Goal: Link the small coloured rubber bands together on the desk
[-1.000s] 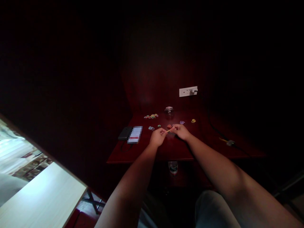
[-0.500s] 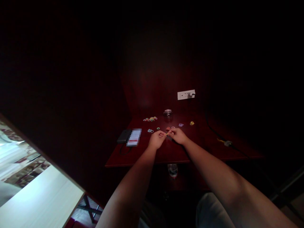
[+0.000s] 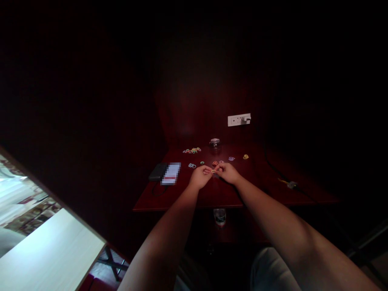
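A small yellow band [image 3: 214, 171] is pinched between my left hand [image 3: 200, 177] and my right hand [image 3: 228, 173], low over the dark red table [image 3: 182, 199]. Just beyond the fingers sit orange-red bands [image 3: 215, 163] and a pink one [image 3: 221, 162]. Pale blue bands [image 3: 192, 165] and a green band [image 3: 202, 163] lie to the left. Purple bands [image 3: 231, 159] and yellow bands [image 3: 245, 157] are on the right. Farther back is a mixed-colour pile [image 3: 192, 150].
A clear lidded jar [image 3: 215, 144] stands at the back. On the left lie a phone [image 3: 171, 173] and a black case [image 3: 158, 172]. A cable with a connector [image 3: 291, 184] is at the right. Below the table edge is a clear container [image 3: 220, 217].
The yellow band between my fingertips now shows as a more open loop. My hands have hardly moved, and the view has shifted slightly.
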`<state>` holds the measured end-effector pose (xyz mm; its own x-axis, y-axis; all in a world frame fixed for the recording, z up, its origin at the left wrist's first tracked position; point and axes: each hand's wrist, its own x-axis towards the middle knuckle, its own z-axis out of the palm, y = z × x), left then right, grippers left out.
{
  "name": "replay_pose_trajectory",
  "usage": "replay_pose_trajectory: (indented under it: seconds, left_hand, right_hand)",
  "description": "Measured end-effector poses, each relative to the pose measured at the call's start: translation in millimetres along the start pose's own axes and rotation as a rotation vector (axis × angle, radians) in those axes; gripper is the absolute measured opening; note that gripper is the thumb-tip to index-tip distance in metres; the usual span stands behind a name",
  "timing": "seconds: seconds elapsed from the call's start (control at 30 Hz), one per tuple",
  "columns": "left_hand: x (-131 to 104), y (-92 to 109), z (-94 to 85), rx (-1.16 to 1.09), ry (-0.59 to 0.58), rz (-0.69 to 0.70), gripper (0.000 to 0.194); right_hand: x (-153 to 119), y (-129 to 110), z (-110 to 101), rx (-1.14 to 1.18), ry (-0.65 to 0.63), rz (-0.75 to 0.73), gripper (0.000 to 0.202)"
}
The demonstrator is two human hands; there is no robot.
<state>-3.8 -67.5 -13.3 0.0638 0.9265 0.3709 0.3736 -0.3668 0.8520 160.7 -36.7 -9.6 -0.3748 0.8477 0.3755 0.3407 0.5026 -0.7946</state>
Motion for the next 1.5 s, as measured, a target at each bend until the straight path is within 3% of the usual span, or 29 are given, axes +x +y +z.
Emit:
replay_pose_trajectory:
  seconds: [0.2, 0.47, 0.63, 1.03, 1.27, 1.5]
  left_hand:
    - [-1.6, 5.8, -0.9, 0.043, -0.026, -0.017, 0.010]
    - [-2.5, 7.5, -2.1, 0.037, -0.017, 0.043, 0.010]
    - [-0.8, 2.9, -0.4, 0.058, -0.014, 0.019, 0.016]
    - [-2.2, 7.0, -0.2, 0.072, -0.085, -0.017, 0.009]
    - [-4.7, 13.0, -0.9, 0.064, -0.120, -0.022, 0.004]
    - [-4.8, 9.6, -1.9, 0.098, -0.084, -0.024, 0.004]
  right_hand:
    - [-1.0, -1.4, 1.0, -0.002, 0.014, -0.010, 0.016]
    - [0.2, 5.9, 6.1, 0.126, -0.082, -0.061, 0.025]
    - [-0.6, 0.5, 3.2, 0.039, -0.018, -0.057, 0.025]
    - [-0.7, -5.0, 4.4, -0.113, 0.157, -0.077, 0.011]
    - [2.9, -4.8, 7.5, -0.172, 0.233, 0.115, 0.013]
    - [-1.9, -9.5, 7.2, -0.226, 0.151, 0.003, 0.011]
